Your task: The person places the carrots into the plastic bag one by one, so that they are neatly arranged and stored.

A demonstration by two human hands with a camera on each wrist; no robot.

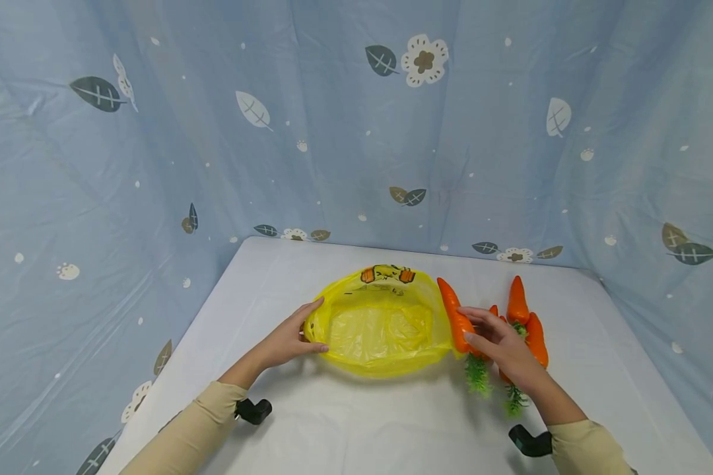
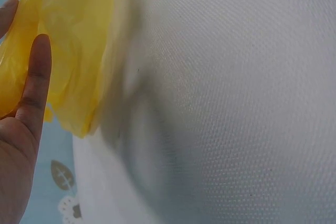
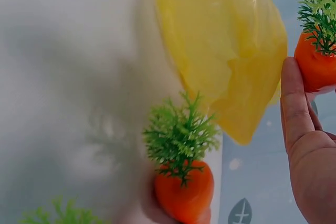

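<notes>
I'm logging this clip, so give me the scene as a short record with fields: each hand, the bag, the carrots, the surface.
left hand: holds the left rim of the yellow plastic bag, thumb and fingers on it
right hand: fingers curled round the carrot nearest the bag
bag: lying open on the table, mouth spread
other carrots: lying right of the held one, green tops toward the person
surface: white table, blue leaf-print cloth behind
</notes>
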